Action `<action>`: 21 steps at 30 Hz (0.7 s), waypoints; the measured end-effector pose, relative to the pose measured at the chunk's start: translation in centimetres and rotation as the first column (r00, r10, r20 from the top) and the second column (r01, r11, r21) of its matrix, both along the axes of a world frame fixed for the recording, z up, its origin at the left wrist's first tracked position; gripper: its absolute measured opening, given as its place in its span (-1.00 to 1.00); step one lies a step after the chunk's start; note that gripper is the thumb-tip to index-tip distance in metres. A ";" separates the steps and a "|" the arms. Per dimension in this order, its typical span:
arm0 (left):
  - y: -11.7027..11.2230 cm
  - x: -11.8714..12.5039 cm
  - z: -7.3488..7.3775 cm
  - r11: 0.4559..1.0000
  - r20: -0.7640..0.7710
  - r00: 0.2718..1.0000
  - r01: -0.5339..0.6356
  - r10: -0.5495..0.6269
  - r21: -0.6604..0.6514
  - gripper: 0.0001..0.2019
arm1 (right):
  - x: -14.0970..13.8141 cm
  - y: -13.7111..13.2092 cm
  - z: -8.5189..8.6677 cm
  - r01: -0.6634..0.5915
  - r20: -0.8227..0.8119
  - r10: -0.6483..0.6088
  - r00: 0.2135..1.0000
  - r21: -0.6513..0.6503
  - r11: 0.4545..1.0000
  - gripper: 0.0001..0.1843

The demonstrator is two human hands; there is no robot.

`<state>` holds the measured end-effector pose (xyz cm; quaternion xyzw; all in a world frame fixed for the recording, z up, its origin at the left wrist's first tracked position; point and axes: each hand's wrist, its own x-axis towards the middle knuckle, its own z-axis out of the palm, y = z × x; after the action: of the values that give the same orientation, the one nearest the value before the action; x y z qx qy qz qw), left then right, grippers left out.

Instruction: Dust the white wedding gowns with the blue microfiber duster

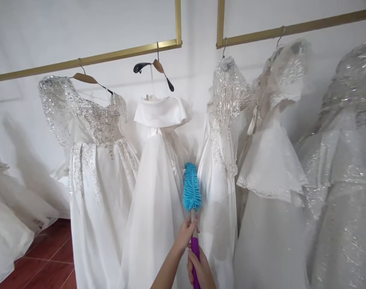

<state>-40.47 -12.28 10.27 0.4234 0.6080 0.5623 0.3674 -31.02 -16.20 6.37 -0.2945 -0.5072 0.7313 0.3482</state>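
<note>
- Both hands are sitting at the bottom edge of the view, stacked along one duster handle.
- Right hand (201, 269) is wrapping closed around the purple plastic handle (195, 257), lower on the shaft.
- Left hand (186, 233) is gripping the same shaft higher up, fingers curled shut just under the head; its forearm is entering from the lower left.
- Blue fluffy microfibre duster head (191, 188) is pointing upward, standing in front of the gap between two hanging gowns; whether it is touching the fabric cannot be told.
- Plain white satin gown with a folded off-shoulder collar (159, 160) is hanging just left of the duster head, on a wooden hanger with black tips (154, 66).
- White gown with a silver beaded bodice (222, 132) is hanging just right of the duster head.
- White sequinned long-sleeved gown (95, 140) is hanging further left, on its own hanger.
- White lace-caped gown (273, 160) and a glittering silver tulle gown (345, 160) are hanging at the right.
- Gold metal rails (110, 56) are carrying the hangers against a white wall (80, 24).
- Red-brown tiled floor (50, 261) is showing at the lower left.
</note>
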 end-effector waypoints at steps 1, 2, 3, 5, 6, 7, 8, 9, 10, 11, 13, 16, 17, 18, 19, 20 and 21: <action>-0.6 -0.4 1.4 0.999 -0.011 1.000 0.012 -0.011 0.031 -0.28 | -0.5 -0.7 1.0 0.011 0.001 -0.011 1.000 0.025 1.000 -0.23; -1.3 -0.7 2.9 0.997 -0.020 0.999 0.027 -0.026 0.066 -0.29 | -1.0 -1.4 2.0 0.026 0.004 -0.026 1.000 0.049 0.998 -0.22; -2.1 -1.0 4.4 0.994 -0.024 0.999 0.050 -0.048 0.096 -0.29 | -1.3 -2.2 3.0 0.048 0.008 -0.049 0.999 0.073 0.996 -0.20; -3.7 -1.4 7.0 0.984 -0.026 0.994 0.113 -0.111 0.138 -0.30 | -1.9 -3.8 4.8 0.098 0.012 -0.100 0.995 0.118 0.988 -0.20; -4.5 -1.6 8.0 0.977 -0.029 0.989 0.147 -0.145 0.154 -0.31 | -2.2 -4.7 5.5 0.118 0.019 -0.121 0.992 0.139 0.983 -0.21; -5.4 -1.8 8.8 0.968 -0.036 0.983 0.183 -0.179 0.171 -0.33 | -2.4 -5.5 5.9 0.131 0.035 -0.138 0.990 0.160 0.978 -0.25; -6.2 -1.9 9.3 0.957 -0.048 0.976 0.218 -0.213 0.192 -0.35 | -2.5 -6.3 6.0 0.140 0.060 -0.154 0.986 0.184 0.973 -0.29; -7.1 -2.1 9.6 0.944 -0.064 0.969 0.248 -0.240 0.219 -0.36 | -2.7 -7.1 5.9 0.149 0.096 -0.172 0.980 0.210 0.966 -0.33; -7.8 -2.2 9.5 0.932 -0.079 0.963 0.269 -0.258 0.242 -0.38 | -2.8 -7.8 5.6 0.154 0.135 -0.189 0.973 0.233 0.960 -0.37; -8.6 -2.3 9.3 0.924 -0.088 0.959 0.283 -0.269 0.259 -0.39 | -2.9 -8.4 5.2 0.157 0.166 -0.203 0.965 0.253 0.955 -0.41; -9.9 -2.6 8.4 0.919 -0.094 0.960 0.278 -0.262 0.279 -0.40 | -3.0 -9.6 4.2 0.148 0.196 -0.209 0.958 0.287 0.946 -0.48; -11.3 -3.1 7.0 0.930 -0.064 0.978 0.207 -0.197 0.305 -0.38 | -3.0 -10.9 3.7 0.130 0.220 -0.202 0.954 0.302 0.945 -0.50; -11.6 -3.3 6.7 0.933 -0.050 0.985 0.171 -0.164 0.317 -0.37 | -3.1 -11.2 4.0 0.117 0.231 -0.195 0.953 0.316 0.942 -0.53; -12.0 -3.6 6.5 0.934 -0.037 0.991 0.135 -0.130 0.331 -0.37 | -3.1 -11.5 4.5 0.098 0.236 -0.185 0.954 0.336 0.937 -0.58; -12.3 -3.9 6.5 0.932 -0.027 0.995 0.101 -0.097 0.348 -0.37 | -3.1 -11.7 5.0 0.076 0.240 -0.169 0.956 0.356 0.931 -0.64; -12.6 -4.2 6.6 0.927 -0.020 0.997 0.073 -0.070 0.368 -0.38 | -3.1 -11.9 5.6 0.051 0.238 -0.149 0.960 0.374 0.926 -0.71; -12.9 -4.4 6.7 0.923 -0.014 0.999 0.053 -0.051 0.381 -0.38 | -3.2 -12.1 6.2 0.034 0.230 -0.131 0.964 0.383 0.923 -0.75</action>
<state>-44.91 -25.20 17.01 0.5038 0.4764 0.6590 0.2915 -34.19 -28.27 12.60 -0.3339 -0.6649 0.5617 0.3617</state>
